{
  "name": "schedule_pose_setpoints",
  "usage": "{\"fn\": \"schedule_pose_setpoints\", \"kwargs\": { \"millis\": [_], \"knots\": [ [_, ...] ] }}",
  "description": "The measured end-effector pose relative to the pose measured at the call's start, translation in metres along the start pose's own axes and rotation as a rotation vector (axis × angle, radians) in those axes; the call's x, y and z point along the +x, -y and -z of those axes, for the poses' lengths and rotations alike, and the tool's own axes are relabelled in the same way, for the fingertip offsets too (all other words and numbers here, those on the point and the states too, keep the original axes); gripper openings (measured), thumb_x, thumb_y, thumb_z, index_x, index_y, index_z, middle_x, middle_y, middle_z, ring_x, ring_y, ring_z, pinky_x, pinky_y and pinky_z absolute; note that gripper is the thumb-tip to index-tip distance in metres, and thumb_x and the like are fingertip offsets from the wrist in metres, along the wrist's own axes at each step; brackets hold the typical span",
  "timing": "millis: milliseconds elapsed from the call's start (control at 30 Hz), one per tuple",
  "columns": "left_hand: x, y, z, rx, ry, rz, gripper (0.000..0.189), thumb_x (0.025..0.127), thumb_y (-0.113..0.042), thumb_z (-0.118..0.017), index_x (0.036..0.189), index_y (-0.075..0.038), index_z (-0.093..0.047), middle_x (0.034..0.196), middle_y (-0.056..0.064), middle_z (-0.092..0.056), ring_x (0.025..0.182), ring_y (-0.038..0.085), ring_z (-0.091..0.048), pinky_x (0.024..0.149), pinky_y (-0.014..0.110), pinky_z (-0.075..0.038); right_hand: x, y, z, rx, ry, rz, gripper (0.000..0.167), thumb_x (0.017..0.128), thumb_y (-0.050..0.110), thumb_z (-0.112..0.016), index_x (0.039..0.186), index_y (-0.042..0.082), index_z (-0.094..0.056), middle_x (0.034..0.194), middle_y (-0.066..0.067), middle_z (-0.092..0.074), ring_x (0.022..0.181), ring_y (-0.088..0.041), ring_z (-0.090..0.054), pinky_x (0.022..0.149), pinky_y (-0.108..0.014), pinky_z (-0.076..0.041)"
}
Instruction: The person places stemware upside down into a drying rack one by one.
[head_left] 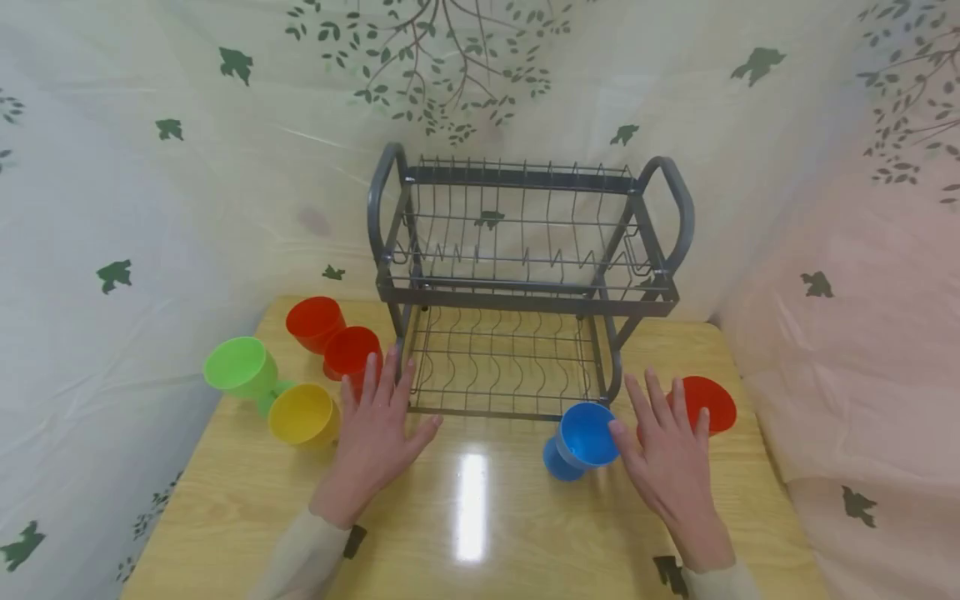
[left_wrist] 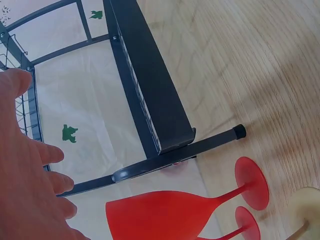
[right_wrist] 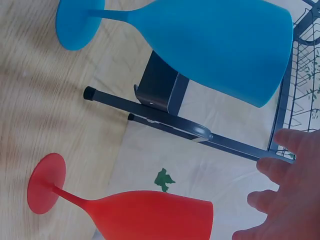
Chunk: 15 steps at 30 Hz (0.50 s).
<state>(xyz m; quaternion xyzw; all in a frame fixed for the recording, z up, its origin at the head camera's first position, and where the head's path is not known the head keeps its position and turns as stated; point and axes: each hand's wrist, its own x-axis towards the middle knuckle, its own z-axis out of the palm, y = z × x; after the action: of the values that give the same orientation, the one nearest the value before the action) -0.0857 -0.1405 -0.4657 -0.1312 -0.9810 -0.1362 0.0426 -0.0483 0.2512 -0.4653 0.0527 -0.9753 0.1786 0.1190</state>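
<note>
My left hand [head_left: 372, 442] is spread with straight fingers above the table, empty, its fingertips over a red goblet [head_left: 351, 350]. In the left wrist view that red goblet [left_wrist: 160, 215] stands upright just beyond the fingers. A yellow goblet [head_left: 302, 415], a green goblet [head_left: 242, 368] and another red goblet [head_left: 315, 323] stand to its left. My right hand [head_left: 671, 462], also spread and holding nothing, hovers between a blue goblet [head_left: 587, 437] and a red goblet [head_left: 705, 404]. The right wrist view shows the blue goblet [right_wrist: 220, 45] and red goblet [right_wrist: 155, 215] upright on their feet.
A dark two-tier dish rack [head_left: 525, 296] stands at the back middle of the wooden table [head_left: 420, 517], its wire tiers holding nothing. Pale cloth [head_left: 285, 167] printed with leaves hangs behind and along both sides.
</note>
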Motion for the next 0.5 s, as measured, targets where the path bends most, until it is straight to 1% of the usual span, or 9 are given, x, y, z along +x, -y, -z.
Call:
{"fn": "schedule_pose_setpoints", "kwargs": {
  "millis": [133, 300, 500],
  "knots": [
    [-0.002, -0.002, -0.002, -0.006, -0.028, -0.005, 0.091, 0.097, -0.063, -0.053, 0.165, -0.011, -0.024, 0.174, 0.013, -0.002, 0.158, 0.041, 0.001, 0.119, 0.073, -0.001, -0.006, 0.001, 0.002, 0.021, -0.017, 0.001, 0.071, 0.104, 0.050, -0.048, 0.164, 0.018, -0.030, 0.169, -0.019, -0.023, 0.156, -0.047, -0.006, 0.117, -0.077, 0.000],
    [-0.004, -0.005, -0.003, -0.013, -0.053, -0.019, 0.090, 0.097, -0.063, -0.053, 0.165, -0.011, -0.026, 0.173, 0.016, -0.009, 0.158, 0.042, -0.003, 0.119, 0.075, -0.005, -0.013, 0.001, 0.002, 0.048, -0.044, 0.006, 0.069, 0.103, 0.043, -0.052, 0.163, 0.016, -0.033, 0.168, -0.019, -0.027, 0.155, -0.048, -0.011, 0.117, -0.076, -0.004],
    [-0.006, -0.009, -0.005, -0.021, -0.070, -0.036, 0.091, 0.097, -0.063, -0.054, 0.165, -0.010, -0.026, 0.173, 0.017, -0.012, 0.157, 0.044, -0.006, 0.119, 0.074, -0.006, -0.020, 0.000, 0.001, 0.075, -0.057, 0.013, 0.069, 0.101, 0.036, -0.056, 0.163, 0.016, -0.034, 0.167, -0.019, -0.029, 0.155, -0.047, -0.014, 0.118, -0.075, -0.007]
  ]
}}
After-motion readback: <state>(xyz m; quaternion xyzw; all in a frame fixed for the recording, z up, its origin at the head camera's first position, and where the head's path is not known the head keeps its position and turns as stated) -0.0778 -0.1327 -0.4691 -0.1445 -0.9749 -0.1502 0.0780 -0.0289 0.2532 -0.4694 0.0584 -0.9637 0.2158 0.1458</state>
